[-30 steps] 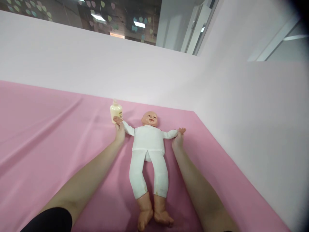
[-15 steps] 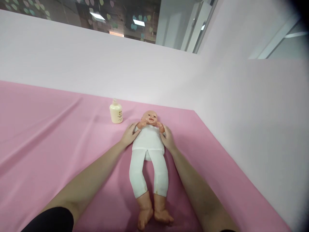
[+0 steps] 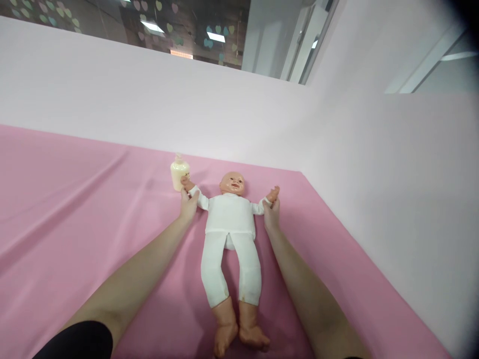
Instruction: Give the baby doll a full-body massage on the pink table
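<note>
Doll (image 3: 230,219) supine, wrists gripped by both hands

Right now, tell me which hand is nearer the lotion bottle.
Left. The left hand grips the doll by its wrist just below the lotion bottle. The right hand grips the doll's other wrist, across its body from the bottle.

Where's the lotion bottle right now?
In the head view, the cream lotion bottle stands upright on the pink sheet, left of the doll's head, just beyond the left hand.
</note>
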{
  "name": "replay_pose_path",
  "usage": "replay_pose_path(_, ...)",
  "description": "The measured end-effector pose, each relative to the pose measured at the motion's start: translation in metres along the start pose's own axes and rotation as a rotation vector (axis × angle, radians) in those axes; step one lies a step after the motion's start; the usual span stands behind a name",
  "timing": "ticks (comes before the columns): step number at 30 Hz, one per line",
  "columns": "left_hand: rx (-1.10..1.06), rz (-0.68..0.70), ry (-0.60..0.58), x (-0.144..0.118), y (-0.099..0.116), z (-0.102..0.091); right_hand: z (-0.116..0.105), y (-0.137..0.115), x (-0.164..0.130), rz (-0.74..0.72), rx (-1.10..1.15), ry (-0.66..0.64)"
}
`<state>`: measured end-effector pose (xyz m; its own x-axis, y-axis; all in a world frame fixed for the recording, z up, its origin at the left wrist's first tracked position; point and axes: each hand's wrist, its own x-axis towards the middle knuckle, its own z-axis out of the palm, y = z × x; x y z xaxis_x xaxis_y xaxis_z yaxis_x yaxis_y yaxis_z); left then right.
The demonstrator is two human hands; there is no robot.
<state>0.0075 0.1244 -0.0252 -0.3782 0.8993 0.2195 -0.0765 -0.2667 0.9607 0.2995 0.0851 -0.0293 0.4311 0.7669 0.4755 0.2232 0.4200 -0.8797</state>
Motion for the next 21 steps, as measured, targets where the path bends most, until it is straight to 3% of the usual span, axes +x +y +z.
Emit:
replay_pose_path(6,0.336,0.368,-0.392,-0.018,0.006,0.006,0.011,-0.021,-0.014,-0.261,-0.25,-0.371)
replay_pose_path(10,0.529,0.555,-0.553,-0.024,0.01,0.01,0.013,-0.017,-0.015,-0.343,-0.349,-0.419)
replay_pose_path(14,0.384,0.429,-0.454,-0.025,0.013,0.009,0.01,-0.016,-0.013,-0.138,-0.184,-0.305)
replay_pose_path(17,0.192,0.215,-0.273,-0.017,0.009,0.007,0.006,-0.013,-0.008,0.041,-0.04,-0.133)
replay_pose_path(21,-0.019,-0.006,-0.037,-0.002,-0.002,0.003,0.0,-0.006,0.001,0.139,0.122,0.064)
